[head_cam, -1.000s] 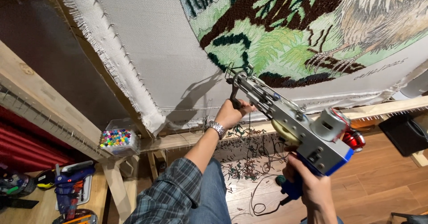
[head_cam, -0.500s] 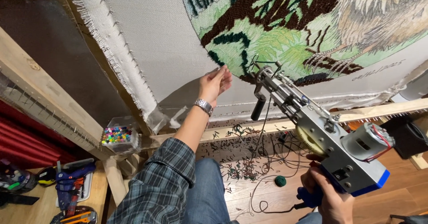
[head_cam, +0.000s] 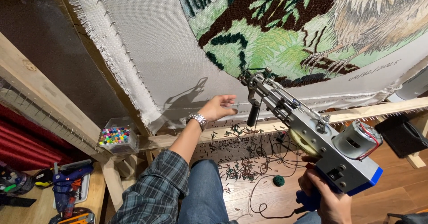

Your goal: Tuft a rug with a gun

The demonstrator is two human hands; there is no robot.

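Low right, right hand clasps tufting gun.

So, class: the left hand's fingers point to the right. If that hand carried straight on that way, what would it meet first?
Most likely the black front handle of the tufting gun. The left hand is open, with its fingertips just short of that handle, in front of the white backing cloth. Depth between them is unclear.
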